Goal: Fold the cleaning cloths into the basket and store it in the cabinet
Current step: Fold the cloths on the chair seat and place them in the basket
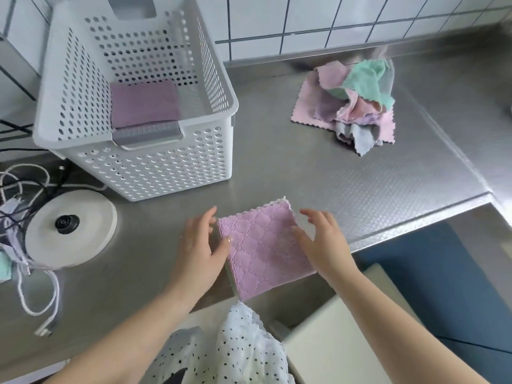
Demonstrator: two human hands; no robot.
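Head cam: I see a folded pink cloth (pixel 266 245) flat at the desk's (pixel 318 176) near edge. Left hand (pixel 202 245) and right hand (pixel 324 245) flank it, fingers relaxed, thumbs touching it. Basket (pixel 155 167) behind holds one folded cloth (pixel 144 103). Unfolded pile (pixel 357 103) back right.

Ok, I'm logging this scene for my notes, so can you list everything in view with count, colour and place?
basket: one, white perforated, back left of counter
folded cloth: one, purple, inside the basket
quilted cloth: one, pink-purple, folded, front centre between the hands
cloth pile: several, pink, mint, grey, lilac, unfolded, back right
round base: one, white with black centre, left of counter
cables: several, white and black, far left
counter: one, steel
wall tiles: white, behind the counter
left hand: fingers relaxed, at the quilted cloth's left edge
right hand: fingers spread over the cloth's right edge
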